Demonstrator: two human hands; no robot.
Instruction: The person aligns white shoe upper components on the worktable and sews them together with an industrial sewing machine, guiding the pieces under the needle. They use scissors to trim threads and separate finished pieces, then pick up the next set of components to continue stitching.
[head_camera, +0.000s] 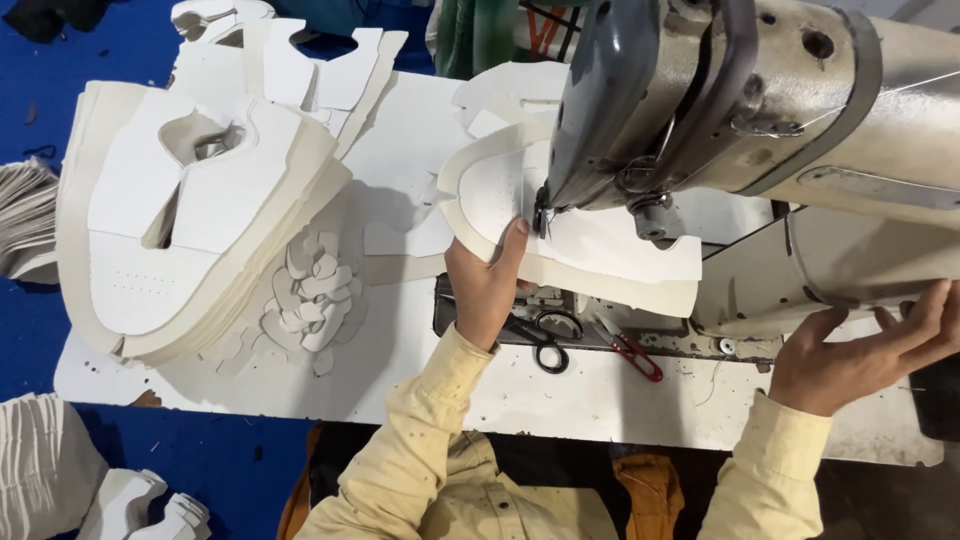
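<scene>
Pale yellow sleeves (430, 440) fill the bottom of the view, and from them both hands reach up to a grey sewing machine (720, 110). Left hand (487, 285) lies flat on a white cut shoe panel (590, 250), fingers together and pressing down on its curved edge, thumb tucked under the rim; the fingertips (519, 228) sit just beside the needle and presser foot (541, 215). Right hand (865, 350) is open, fingers spread and slightly curled, held against the right end of the machine's cylindrical arm, gripping nothing visible; whether it touches a wheel there cannot be told. Below the left palm, black scissors (548, 345) and red-handled snips (632, 352) lie on the machine bed. Well to the left of the fingers stands a tall stack of white panels (190, 210), with a heap of small offcuts (315, 290) near it on the white table (420, 390). Judgement: the panel is seated under the foot at the seam's start. Steady downward pressure is required, fingertips kept clear of the needle.
</scene>
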